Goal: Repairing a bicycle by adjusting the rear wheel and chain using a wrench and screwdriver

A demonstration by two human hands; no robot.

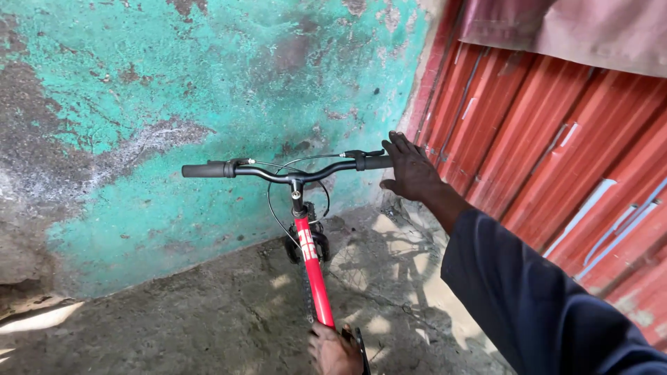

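One bicycle (313, 271) stood in view, red in its frame. It carried one black handlebar (292, 173), and that bar ended in two rubber sleeves: one (203, 170) showed bare at the left end, the other (379, 162) lay partly under a palm. Two brake levers could be counted, one (240, 162) beside each sleeve, the second (365, 153) at the right. Thin cables (272, 201) looped below the bar; at least two showed, though the exact number could not be told. One front wheel (306, 244) was visible. Two hands were there: the right hand (411, 170) and the left hand (333, 351). One dark blue sleeve (528, 298) showed. One turquoise wall (174, 90) and one red corrugated shutter (556, 153) met at a single corner.
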